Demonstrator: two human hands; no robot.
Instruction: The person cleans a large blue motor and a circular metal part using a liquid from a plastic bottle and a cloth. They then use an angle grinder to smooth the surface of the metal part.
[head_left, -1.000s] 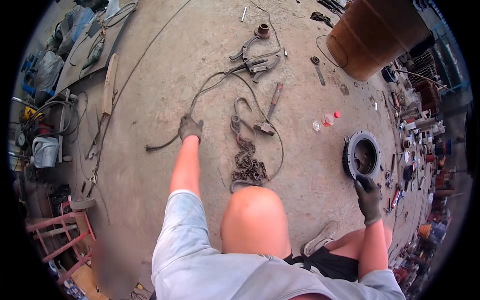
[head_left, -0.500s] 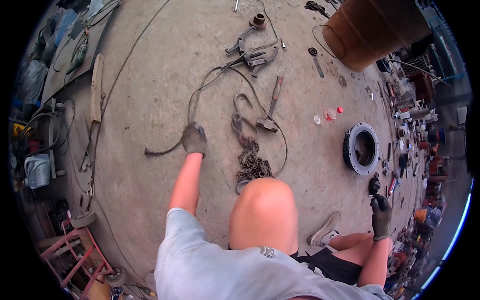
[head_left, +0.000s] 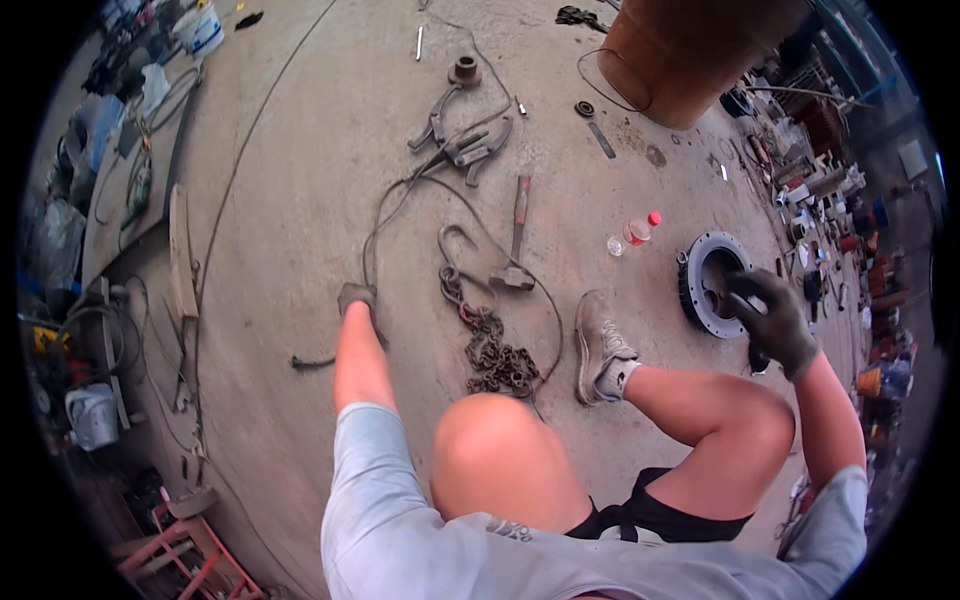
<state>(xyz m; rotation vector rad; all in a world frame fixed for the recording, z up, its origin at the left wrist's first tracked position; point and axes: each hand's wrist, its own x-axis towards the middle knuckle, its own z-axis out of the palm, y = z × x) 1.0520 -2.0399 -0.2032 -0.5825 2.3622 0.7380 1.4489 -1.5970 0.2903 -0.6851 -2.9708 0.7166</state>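
Observation:
My left hand (head_left: 358, 296), in a dark work glove, is low over the concrete at the end of my stretched arm. A thin dark cable (head_left: 369, 240) runs down to it and passes beside it; the cable's tail comes out left of my forearm. The fingers are hidden, so a grip on the cable cannot be told. My right hand (head_left: 778, 320), also gloved, hovers at the right edge of a round grey flanged part (head_left: 706, 322). Its thumb and forefinger are apart, with nothing visible between them. A small black object (head_left: 758, 359) lies partly hidden below this hand.
Between my arms lie a rusty chain (head_left: 500, 362) with a hook (head_left: 458, 240), a hammer (head_left: 514, 277) and a jaw puller (head_left: 466, 150). A clear bottle (head_left: 636, 233) lies right of them. A rusty drum (head_left: 650, 65) stands far right; several loose parts line the right side.
My right hand has risen from beside the small black object to the flanged part, its fingers spreading. My right foot has moved forward. The view has shifted; my left hand stays near the cable.

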